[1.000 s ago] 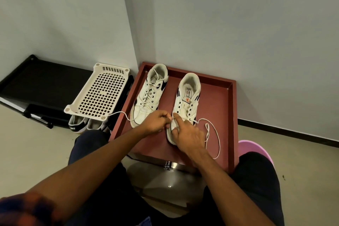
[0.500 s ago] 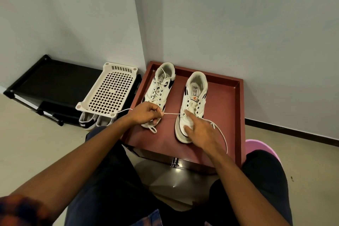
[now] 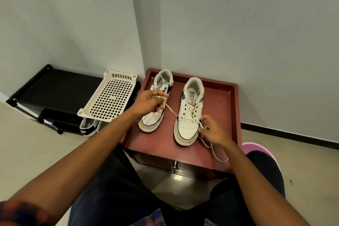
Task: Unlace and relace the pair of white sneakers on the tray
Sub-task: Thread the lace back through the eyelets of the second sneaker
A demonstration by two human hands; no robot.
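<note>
Because the lace (image 3: pixel 171 111) is thin, limp and light, it is best pinched near its ends, one now nipped by curled fingers of the left hand (image 3: pixel 149 103), the other by those of the right hand (image 3: pixel 213 132), the sneaker (image 3: pixel 185 130) lying between them on the tray (image 3: pixel 218 101).

The light is soft and rather dim, with weak shadows. Below the right hand (image 3: pixel 213 131) a bright glare sits on a metal part (image 3: pixel 173 168). Far left of it the sleeve (image 3: pixel 18 213) is blurred, and the wall corner (image 3: pixel 137 24) bends.
</note>
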